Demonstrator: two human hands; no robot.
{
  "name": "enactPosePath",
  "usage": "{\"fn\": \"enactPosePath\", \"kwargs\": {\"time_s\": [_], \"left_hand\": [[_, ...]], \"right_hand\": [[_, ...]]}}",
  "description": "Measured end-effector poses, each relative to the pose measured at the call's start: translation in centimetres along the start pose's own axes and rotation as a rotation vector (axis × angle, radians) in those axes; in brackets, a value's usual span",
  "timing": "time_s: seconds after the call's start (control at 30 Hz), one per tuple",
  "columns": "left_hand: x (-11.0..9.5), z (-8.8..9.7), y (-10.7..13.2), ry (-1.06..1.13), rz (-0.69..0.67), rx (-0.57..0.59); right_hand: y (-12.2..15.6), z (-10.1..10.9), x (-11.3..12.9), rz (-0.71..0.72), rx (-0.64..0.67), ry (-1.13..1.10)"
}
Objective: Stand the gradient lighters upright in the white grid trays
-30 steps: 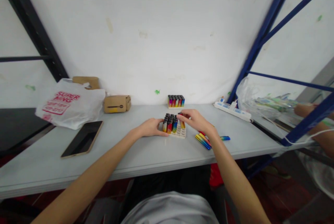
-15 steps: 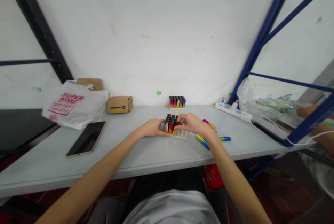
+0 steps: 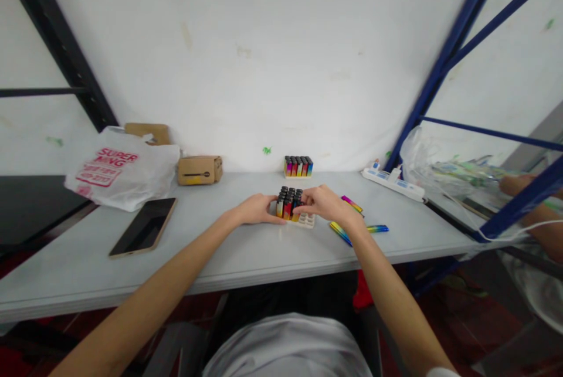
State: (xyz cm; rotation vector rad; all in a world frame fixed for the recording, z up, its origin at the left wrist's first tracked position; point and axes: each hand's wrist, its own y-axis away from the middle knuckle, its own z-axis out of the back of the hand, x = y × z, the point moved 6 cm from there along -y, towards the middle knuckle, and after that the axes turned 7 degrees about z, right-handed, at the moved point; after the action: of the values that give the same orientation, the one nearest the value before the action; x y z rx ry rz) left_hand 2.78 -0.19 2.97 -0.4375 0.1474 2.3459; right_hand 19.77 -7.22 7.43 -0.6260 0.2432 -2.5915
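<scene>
Several colourful lighters [image 3: 287, 208] with black tops stand upright in a white tray [image 3: 307, 221], whose open sockets show at the right end. My left hand [image 3: 256, 210] curls round the tray's left end, thumb along the front. My right hand [image 3: 319, 201] pinches a lighter [image 3: 296, 214] at the right edge of the group; the fingers partly cover it. To the right of the tray lie loose lighters: a pink and yellow one [image 3: 352, 203], yellow-blue ones [image 3: 341, 233] and a blue-ended one [image 3: 378, 228], partly behind my right forearm.
A full tray of lighters [image 3: 298, 167] stands near the wall. At left are a phone [image 3: 144, 227], a plastic bag [image 3: 125, 169] and a cardboard box [image 3: 200, 170]. A power strip [image 3: 393, 182] lies by the blue rack post [image 3: 433, 87]. Another person's arm [image 3: 539, 213] shows at far right.
The lighter in my right hand has gone from a slight tilt to nearly upright against the group. My left hand stays at the tray; the whole view has shifted slightly.
</scene>
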Motion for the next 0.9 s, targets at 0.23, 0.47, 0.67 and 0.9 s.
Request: {"fn": "enactPosePath", "kwargs": {"time_s": [0.23, 0.47, 0.67, 0.9], "left_hand": [[0.3, -0.3, -0.3, 0.011, -0.002, 0.003], [0.7, -0.4, -0.5, 0.001, -0.018, 0.02], [0.7, -0.4, -0.5, -0.02, -0.01, 0.0], [0.6, -0.2, -0.4, -0.033, 0.001, 0.006]], "right_hand": [[1.0, 3.2, -0.3, -0.003, -0.166, 0.082], [3.8, 4.5, -7.8, -0.324, -0.002, 0.143], [5.1, 2.9, -11.8, -0.519, 0.264, 0.209], [3.4, 0.9, -10.8, -0.439, 0.305, 0.195]]}}
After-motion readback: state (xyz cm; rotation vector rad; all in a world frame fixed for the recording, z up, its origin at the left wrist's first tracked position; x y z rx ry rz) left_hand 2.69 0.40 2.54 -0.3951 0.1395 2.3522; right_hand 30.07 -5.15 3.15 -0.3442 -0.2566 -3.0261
